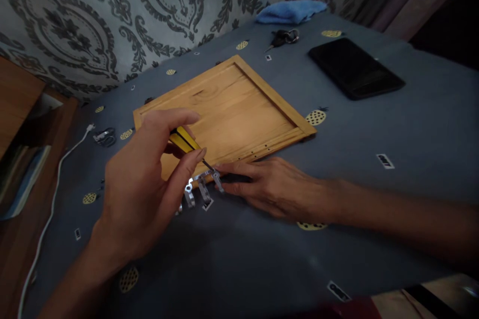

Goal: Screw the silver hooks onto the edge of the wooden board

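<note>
My left hand point(136, 184) is closed round a screwdriver point(184, 139) with a yellow and black handle. Its shaft slants down to the right, and the tip meets a shiny metal hook rack point(203, 189) on the near edge of a wooden framed board point(224, 109). My right hand point(277, 184) comes in from the right with index finger and thumb closed on the rack's right end, beside the tip. Several hooks hang out over the cloth, partly hidden by my left hand. Small dark holes show in the board's frame, right of the rack.
A dark tablet point(355, 69) lies at the right, with keys point(283, 38) and a blue cloth point(292, 11) further back. On the left are a small metal piece point(105, 136), a white cable point(56, 192) and a wooden shelf point(22, 104). Patterned wallpaper rises behind the grey tablecloth point(243, 264).
</note>
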The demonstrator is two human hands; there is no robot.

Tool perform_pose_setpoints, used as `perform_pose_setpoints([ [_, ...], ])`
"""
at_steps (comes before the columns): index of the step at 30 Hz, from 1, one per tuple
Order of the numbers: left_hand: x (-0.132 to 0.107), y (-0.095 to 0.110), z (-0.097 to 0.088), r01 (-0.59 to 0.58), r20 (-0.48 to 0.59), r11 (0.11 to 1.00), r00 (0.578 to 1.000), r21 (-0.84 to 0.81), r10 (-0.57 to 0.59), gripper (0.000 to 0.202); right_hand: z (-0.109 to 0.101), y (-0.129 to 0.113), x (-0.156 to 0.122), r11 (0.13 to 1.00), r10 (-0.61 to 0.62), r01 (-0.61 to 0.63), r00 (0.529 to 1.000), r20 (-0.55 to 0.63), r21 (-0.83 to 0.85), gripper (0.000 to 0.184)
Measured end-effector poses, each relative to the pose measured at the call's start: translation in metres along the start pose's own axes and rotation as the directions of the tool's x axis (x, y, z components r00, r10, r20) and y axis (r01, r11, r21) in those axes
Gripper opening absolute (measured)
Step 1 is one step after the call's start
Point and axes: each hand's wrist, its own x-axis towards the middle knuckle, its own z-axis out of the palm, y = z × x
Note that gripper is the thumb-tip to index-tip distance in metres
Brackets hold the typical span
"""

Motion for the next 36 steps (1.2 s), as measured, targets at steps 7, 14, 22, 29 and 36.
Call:
perform_pose_setpoints([
  [7,0.0004,-0.0011,0.0014,-0.064,-0.010,0.995,0.998,0.080,0.065,0.030,0.0004,0.0001,-0.0006,1.000,-0.002,0.002,1.000,-0.004,0.004,0.041],
  [14,0.0033,-0.0023,0.0027,-0.132,-0.004,0.987,0.991,0.092,0.133,0.031,-0.0008,-0.0011,0.0008,1.000,0.009,-0.009,1.000,-0.001,-0.020,0.038],
  [22,-0.0012,-0.0005,0.0004,0.041,0.005,0.987,0.999,-0.156,-0.040,0.038,0.0004,0.0000,-0.0006,1.000,-0.013,0.014,1.000,-0.015,0.018,0.037],
  [29,-0.0012,-0.0040,0.0030,0.006,-0.032,0.998,0.999,-0.062,-0.008,0.034,0.0005,0.0001,0.0001,1.000,-0.007,0.007,1.000,-0.015,-0.006,0.039],
  [36,-0.0010,-0.0002,-0.0014,0.052,0.053,0.976,0.998,-0.212,-0.042,0.041,-0.0010,-0.0004,0.0002,1.000,-0.009,0.009,1.000,-0.002,0.013,0.037],
])
